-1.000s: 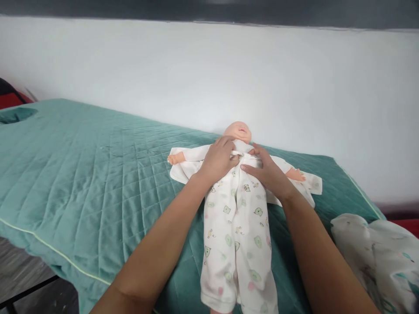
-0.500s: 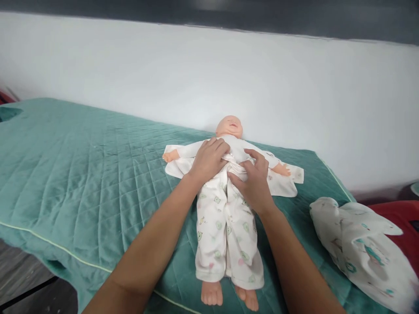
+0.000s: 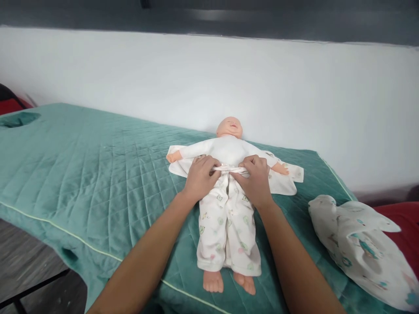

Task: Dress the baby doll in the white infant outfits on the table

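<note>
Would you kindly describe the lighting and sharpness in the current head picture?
Head view: diffuse light across the white wall; a pale sheen on the dark band above; darker shading on the green quilted cover beside the printed trousers, whose small motifs look soft.

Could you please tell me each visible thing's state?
Doll: lying face up, feet bare
Printed pants: worn by the doll, waistband bunched
Left hand: closed on the waistband
Right hand: closed on the waistband
White cloth under the doll: spread out
Printed cloth at right: crumpled
Green quilted cover: spread out
</note>
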The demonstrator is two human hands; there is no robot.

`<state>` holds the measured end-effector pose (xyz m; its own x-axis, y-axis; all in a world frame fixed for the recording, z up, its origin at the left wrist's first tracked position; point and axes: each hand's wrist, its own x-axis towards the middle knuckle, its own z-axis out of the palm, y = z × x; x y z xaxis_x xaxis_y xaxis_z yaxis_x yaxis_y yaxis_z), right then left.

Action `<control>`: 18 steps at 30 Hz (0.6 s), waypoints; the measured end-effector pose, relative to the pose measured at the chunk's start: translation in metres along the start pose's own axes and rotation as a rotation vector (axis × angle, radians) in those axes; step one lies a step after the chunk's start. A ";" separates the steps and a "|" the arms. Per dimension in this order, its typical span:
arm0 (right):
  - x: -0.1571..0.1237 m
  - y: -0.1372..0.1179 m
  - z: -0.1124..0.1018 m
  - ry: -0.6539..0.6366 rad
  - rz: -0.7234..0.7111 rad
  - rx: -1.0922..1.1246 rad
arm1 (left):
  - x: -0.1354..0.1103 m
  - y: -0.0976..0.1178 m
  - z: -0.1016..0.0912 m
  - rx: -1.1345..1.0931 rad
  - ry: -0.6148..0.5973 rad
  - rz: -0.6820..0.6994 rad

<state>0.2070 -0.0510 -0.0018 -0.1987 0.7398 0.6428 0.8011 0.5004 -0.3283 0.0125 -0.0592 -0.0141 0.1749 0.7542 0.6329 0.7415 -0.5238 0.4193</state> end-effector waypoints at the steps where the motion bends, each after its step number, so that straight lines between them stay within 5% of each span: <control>1: -0.001 0.001 0.000 0.003 -0.005 -0.008 | -0.005 0.001 -0.001 -0.008 0.012 -0.007; 6: -0.003 0.000 -0.004 0.002 -0.056 -0.040 | -0.021 0.001 -0.002 0.005 0.039 -0.044; 18: -0.009 0.003 -0.011 -0.038 -0.137 -0.027 | -0.017 -0.005 -0.002 0.138 0.007 -0.067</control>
<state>0.2174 -0.0611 -0.0012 -0.3277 0.6820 0.6538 0.7799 0.5859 -0.2203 0.0043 -0.0706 -0.0254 0.1174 0.7828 0.6111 0.8334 -0.4123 0.3680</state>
